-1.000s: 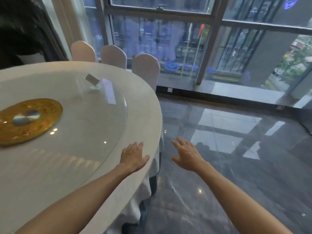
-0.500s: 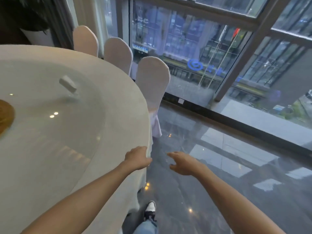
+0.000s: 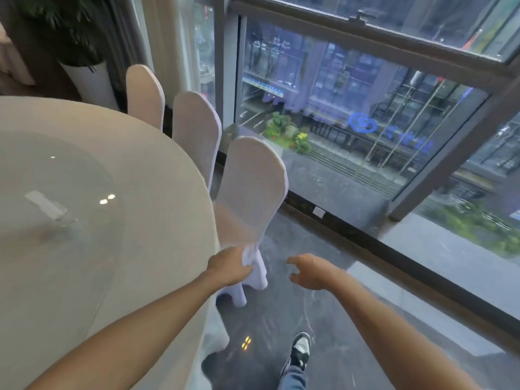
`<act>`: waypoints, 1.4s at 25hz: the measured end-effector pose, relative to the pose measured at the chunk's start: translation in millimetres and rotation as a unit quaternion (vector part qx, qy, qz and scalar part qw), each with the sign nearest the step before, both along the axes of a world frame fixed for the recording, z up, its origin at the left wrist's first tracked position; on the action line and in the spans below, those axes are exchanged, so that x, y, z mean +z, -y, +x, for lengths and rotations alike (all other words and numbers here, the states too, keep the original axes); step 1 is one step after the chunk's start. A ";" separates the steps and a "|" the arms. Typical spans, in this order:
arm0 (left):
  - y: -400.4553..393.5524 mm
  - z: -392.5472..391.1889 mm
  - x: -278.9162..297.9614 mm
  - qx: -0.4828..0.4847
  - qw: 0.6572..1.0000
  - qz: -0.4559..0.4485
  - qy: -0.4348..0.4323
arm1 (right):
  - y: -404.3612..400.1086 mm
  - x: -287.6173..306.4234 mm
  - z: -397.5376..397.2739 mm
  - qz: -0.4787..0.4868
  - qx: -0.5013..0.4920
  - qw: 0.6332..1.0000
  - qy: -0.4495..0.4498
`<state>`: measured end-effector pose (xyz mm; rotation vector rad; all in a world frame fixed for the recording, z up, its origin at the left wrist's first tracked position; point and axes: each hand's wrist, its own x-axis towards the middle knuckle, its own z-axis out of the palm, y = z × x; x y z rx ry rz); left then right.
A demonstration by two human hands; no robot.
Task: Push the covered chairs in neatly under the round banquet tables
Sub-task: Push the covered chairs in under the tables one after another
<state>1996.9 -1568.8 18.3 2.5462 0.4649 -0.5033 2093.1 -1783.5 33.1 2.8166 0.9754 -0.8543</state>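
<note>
The round banquet table [image 3: 157, 175] with a cream cloth fills the left. Three white-covered chairs stand along its far right edge: the nearest chair [image 3: 250, 187], a middle chair [image 3: 194, 130] and a far chair [image 3: 143, 94]. The nearest one is turned slightly away from the table, with its legs out on the floor. My left hand [image 3: 229, 267] reaches past the table's edge, fingers loosely curled, overlapping the lower cover of the nearest chair; a grip is not plain. My right hand [image 3: 309, 273] hovers over the floor to the chair's right, fingers loosely bent, holding nothing.
A glass turntable [image 3: 56, 209] lies on the table. A floor-to-ceiling window [image 3: 365, 114] with a dark sill runs along the right, close behind the chairs. A potted plant [image 3: 84, 71] stands at the back left. The dark glossy floor [image 3: 351, 319] shows my shoe [image 3: 299, 349].
I have walked forward along the table's edge and the chairs are much closer. My left hand has left the tabletop and reached the nearest chair's cover; my right hand has moved forward with it.
</note>
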 end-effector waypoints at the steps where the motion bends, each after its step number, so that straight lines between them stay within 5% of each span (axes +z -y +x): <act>1: 1.3 41.9 -5.7 0.021 1.000 0.008 0.003 | -4.3 -3.3 46.3 0.010 0.023 1.000 0.003; 13: -55.6 350.8 2.8 0.230 0.973 -0.018 0.032 | -144.9 25.0 438.4 0.097 0.264 0.958 0.046; 24: -174.1 565.0 -29.9 0.422 0.904 -0.069 -0.002 | -370.7 15.0 661.9 0.099 0.430 0.897 0.032; 28: -204.4 592.0 -28.2 0.444 0.891 -0.086 -0.027 | -456.8 -4.2 692.5 0.115 0.528 0.840 0.046; 35: -208.9 633.7 -61.1 0.590 0.803 -0.058 -0.068 | -583.1 -58.4 730.5 0.154 0.727 0.650 0.158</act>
